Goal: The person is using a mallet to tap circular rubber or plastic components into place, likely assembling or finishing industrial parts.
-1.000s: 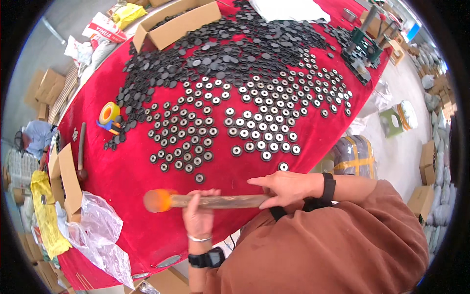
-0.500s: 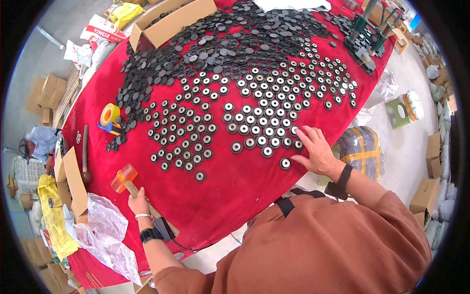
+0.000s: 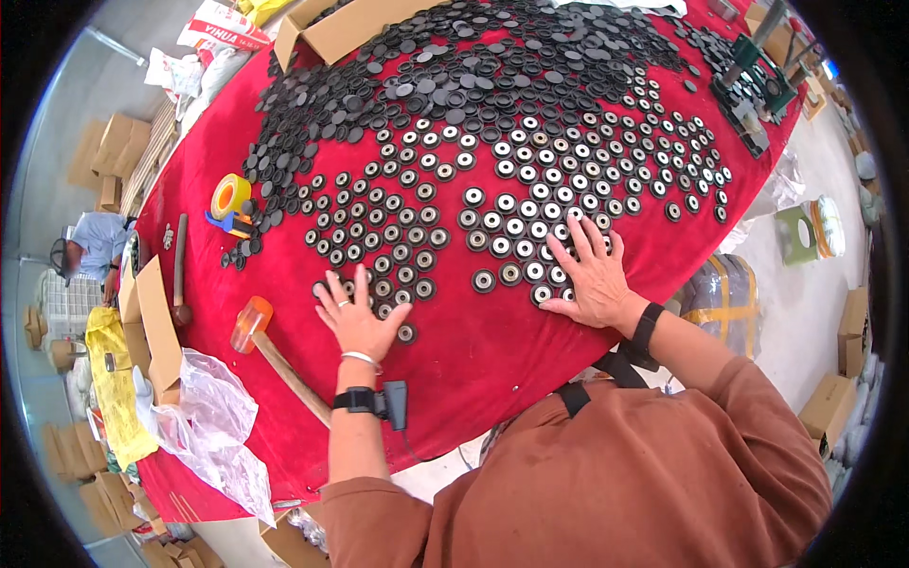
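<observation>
— Red cloth is covering the whole bench (image 3: 530, 379), and what are the hands lying on?

— Small black discs (image 3: 502, 232), round with a pale ring in the middle, laid out in loose rows across the near half of the cloth. The left hand (image 3: 358, 317) is lying flat on the near-left end of them, fingers spread; the right hand (image 3: 592, 279) is lying flat on the near-right edge of the rows.

— Is either grip closing on anything?

— No. Both are wide open, palms down, holding nothing; the discs are only sitting under the fingers.

— How are they going to handle?

— I'm judging them stiff and light one by one, more like hard rubber or plastic with a metal centre than anything soft. They're lying flat, so a fingertip is going to slide them on the cloth sooner than lift them. Pinching one by its outer edge, thumb against forefinger, looks the safest hold. Nothing about them looks fragile.

— And farther out?

— A dense, unsorted heap of the same black parts (image 3: 454, 76) is spreading over the far half. A mallet (image 3: 275, 350) with an orange head is resting just left of the left hand, its wooden handle pointing toward the near edge. A yellow roll of tape (image 3: 230, 196) is sitting near the left edge, cardboard boxes (image 3: 355, 28) are standing at the far side, and a crumpled clear plastic bag (image 3: 213, 421) is hanging off the near-left corner.
</observation>
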Demonstrator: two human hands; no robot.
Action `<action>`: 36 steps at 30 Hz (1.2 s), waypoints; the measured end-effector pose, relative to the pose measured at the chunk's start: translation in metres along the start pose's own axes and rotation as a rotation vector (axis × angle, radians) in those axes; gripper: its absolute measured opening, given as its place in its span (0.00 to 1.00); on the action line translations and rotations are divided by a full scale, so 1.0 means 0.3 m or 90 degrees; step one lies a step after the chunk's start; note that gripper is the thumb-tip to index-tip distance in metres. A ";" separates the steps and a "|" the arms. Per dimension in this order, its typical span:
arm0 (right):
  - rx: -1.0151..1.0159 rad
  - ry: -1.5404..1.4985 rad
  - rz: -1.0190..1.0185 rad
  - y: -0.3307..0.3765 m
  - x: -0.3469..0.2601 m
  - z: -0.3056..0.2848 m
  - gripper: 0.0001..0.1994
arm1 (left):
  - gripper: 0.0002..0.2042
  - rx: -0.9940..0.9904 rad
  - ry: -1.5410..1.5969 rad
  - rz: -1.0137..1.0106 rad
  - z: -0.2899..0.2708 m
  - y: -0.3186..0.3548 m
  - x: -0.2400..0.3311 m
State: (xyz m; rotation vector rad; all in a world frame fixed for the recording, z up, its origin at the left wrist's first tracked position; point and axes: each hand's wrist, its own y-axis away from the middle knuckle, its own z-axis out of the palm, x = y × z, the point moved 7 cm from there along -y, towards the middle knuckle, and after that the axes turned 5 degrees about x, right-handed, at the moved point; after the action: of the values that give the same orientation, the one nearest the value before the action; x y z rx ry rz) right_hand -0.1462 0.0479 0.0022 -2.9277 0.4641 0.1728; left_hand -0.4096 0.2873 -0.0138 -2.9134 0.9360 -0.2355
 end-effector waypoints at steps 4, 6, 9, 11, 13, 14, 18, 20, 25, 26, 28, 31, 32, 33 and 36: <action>0.025 -0.012 0.028 -0.017 -0.010 -0.008 0.45 | 0.50 -0.004 0.018 -0.023 -0.025 0.037 0.147; 0.030 -0.015 0.038 -0.010 -0.004 -0.003 0.44 | 0.51 0.003 0.025 -0.016 -0.016 0.051 0.220; 0.023 -0.018 0.036 -0.005 -0.013 0.000 0.45 | 0.51 0.007 0.053 -0.005 -0.011 0.092 0.319; 0.016 -0.027 0.038 -0.006 -0.014 -0.001 0.45 | 0.49 -0.016 0.074 -0.012 -0.012 0.112 0.370; 0.006 -0.033 0.045 -0.003 -0.010 -0.005 0.46 | 0.46 -0.041 0.076 -0.027 -0.018 0.114 0.390; 0.010 -0.026 0.041 0.001 -0.006 -0.002 0.46 | 0.46 -0.035 0.075 -0.030 -0.016 0.072 0.370; 0.006 -0.015 0.036 -0.007 -0.013 -0.014 0.46 | 0.38 0.200 0.059 -0.046 -0.086 -0.235 0.154; 0.004 -0.020 0.033 -0.021 -0.014 -0.007 0.46 | 0.38 0.180 -0.024 -0.099 -0.046 -0.389 0.022; -0.005 -0.025 0.032 -0.029 -0.006 -0.008 0.46 | 0.42 0.016 0.051 -0.126 0.080 -0.490 -0.079; -0.005 -0.025 0.035 -0.034 -0.003 -0.008 0.46 | 0.42 0.033 0.035 -0.091 0.079 -0.480 -0.047; -0.015 -0.026 0.038 -0.029 0.001 0.000 0.46 | 0.43 0.039 0.039 -0.005 0.074 -0.403 0.035; -0.011 -0.025 0.033 -0.022 -0.001 -0.005 0.47 | 0.44 -0.003 0.093 0.056 0.046 -0.294 0.133; -0.021 -0.028 0.033 -0.025 -0.001 -0.006 0.47 | 0.44 -0.017 0.108 0.058 0.042 -0.283 0.148; -0.026 -0.031 0.035 -0.024 0.001 -0.004 0.47 | 0.42 -0.051 0.126 0.041 0.026 -0.292 0.154; -0.030 -0.022 0.032 -0.020 0.003 0.000 0.47 | 0.40 0.091 0.126 0.058 0.011 -0.441 0.083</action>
State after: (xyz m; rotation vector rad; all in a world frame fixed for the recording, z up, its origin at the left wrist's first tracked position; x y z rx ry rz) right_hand -0.1435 0.0532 0.0030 -2.9552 0.5361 0.2438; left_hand -0.3133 0.3803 0.0013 -2.7466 1.0276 -0.5678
